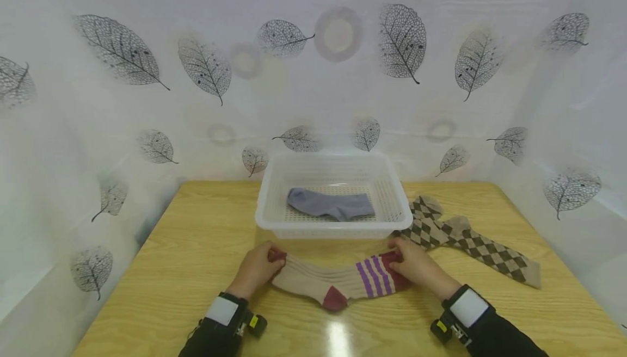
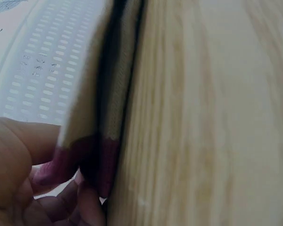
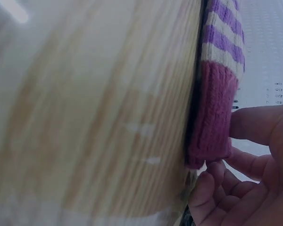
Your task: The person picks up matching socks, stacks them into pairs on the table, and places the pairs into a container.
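A beige ribbed sock [image 1: 313,279] with purple stripes lies lengthwise between the hands in the head view, its dark red heel toward the person. At its dark red toe, the left hand [image 1: 257,271] pinches the fabric between thumb and fingers. The right hand [image 1: 420,268] pinches the dark red cuff at the other end. Up close in the left wrist view, two layers of the sock toe [image 2: 111,165] show with a dark gap between them. In the right wrist view the thumb lies against the ribbed cuff [image 3: 212,108], fingertips at its lower edge.
Behind the sock stands a white perforated plastic basket [image 1: 338,226] with a grey-blue sock [image 1: 330,204] in it. Brown-and-beige argyle socks [image 1: 490,248] lie to the right, partly behind the basket. A leaf-print curtain [image 1: 294,90] rises behind the wooden table [image 1: 196,226].
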`<action>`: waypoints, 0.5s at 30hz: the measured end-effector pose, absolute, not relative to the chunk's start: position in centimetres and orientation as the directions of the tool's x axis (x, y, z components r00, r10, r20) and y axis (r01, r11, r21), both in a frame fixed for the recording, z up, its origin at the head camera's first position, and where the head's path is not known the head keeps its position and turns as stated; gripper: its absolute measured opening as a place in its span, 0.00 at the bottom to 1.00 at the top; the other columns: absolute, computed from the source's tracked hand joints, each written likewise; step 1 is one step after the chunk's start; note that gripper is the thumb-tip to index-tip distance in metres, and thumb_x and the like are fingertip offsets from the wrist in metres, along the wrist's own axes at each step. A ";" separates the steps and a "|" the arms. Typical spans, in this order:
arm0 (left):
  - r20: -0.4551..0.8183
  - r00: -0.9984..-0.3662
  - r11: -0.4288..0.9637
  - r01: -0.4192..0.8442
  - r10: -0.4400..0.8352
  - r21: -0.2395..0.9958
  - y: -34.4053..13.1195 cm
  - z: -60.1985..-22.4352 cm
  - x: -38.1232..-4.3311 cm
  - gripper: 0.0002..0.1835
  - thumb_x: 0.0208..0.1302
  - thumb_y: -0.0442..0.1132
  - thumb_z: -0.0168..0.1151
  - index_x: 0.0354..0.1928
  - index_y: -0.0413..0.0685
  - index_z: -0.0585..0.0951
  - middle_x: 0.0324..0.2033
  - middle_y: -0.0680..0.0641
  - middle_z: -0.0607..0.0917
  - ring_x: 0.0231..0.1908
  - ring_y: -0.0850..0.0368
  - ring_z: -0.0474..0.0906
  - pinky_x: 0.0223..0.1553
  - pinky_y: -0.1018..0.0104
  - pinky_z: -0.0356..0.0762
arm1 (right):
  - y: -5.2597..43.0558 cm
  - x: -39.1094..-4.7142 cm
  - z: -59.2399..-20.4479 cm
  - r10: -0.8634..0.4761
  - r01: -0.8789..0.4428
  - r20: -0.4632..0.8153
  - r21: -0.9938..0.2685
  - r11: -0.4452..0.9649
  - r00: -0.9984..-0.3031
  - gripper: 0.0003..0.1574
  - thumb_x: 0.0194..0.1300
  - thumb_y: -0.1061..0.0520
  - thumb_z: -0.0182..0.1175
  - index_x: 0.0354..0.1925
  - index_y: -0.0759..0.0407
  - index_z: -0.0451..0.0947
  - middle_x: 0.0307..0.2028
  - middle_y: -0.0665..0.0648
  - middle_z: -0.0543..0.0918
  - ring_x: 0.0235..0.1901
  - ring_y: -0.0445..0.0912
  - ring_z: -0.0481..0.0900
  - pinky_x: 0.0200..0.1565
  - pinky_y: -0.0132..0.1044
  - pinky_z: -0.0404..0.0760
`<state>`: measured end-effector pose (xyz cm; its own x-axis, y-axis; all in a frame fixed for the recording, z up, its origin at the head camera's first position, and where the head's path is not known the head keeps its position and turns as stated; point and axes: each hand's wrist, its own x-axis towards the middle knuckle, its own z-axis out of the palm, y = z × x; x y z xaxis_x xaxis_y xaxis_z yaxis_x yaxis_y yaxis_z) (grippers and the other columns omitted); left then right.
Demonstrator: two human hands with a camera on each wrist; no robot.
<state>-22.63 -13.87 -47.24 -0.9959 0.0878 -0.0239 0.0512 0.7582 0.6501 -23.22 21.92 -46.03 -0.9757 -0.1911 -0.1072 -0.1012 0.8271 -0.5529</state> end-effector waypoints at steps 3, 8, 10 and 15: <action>-0.060 -0.993 0.744 0.036 0.102 0.668 -14.1 -46.9 -22.6 0.11 0.54 0.40 0.66 0.39 0.47 0.78 0.35 0.49 0.82 0.38 0.54 0.78 0.40 0.57 0.76 | 22.4 -23.2 -45.9 -0.196 -0.100 -0.117 -0.553 0.827 -0.974 0.24 0.55 0.61 0.63 0.50 0.67 0.71 0.40 0.63 0.79 0.42 0.55 0.78 0.41 0.47 0.78; -0.189 -0.972 0.649 -0.052 0.143 0.759 -15.3 -45.8 -22.3 0.16 0.55 0.42 0.65 0.46 0.45 0.77 0.41 0.48 0.81 0.44 0.51 0.76 0.46 0.53 0.74 | 23.3 -22.7 -45.1 -0.177 -0.066 -0.169 -0.515 0.854 -0.970 0.21 0.59 0.52 0.62 0.45 0.66 0.75 0.35 0.58 0.80 0.35 0.49 0.78 0.34 0.42 0.78; -0.216 -0.968 0.652 -0.081 0.129 0.753 -15.8 -45.4 -22.2 0.18 0.55 0.41 0.65 0.47 0.44 0.77 0.40 0.47 0.81 0.43 0.50 0.76 0.45 0.52 0.75 | 23.5 -22.5 -44.7 -0.164 -0.042 -0.204 -0.497 0.867 -0.965 0.19 0.58 0.49 0.62 0.39 0.64 0.77 0.30 0.55 0.79 0.30 0.46 0.76 0.30 0.39 0.75; -0.233 -0.967 0.685 -0.104 0.100 0.721 -16.3 -45.3 -22.0 0.19 0.53 0.39 0.66 0.46 0.39 0.77 0.37 0.45 0.82 0.39 0.51 0.78 0.42 0.53 0.76 | 23.5 -22.2 -44.3 -0.175 -0.028 -0.251 -0.497 0.867 -0.952 0.18 0.52 0.48 0.67 0.32 0.62 0.77 0.25 0.52 0.76 0.26 0.44 0.71 0.26 0.35 0.71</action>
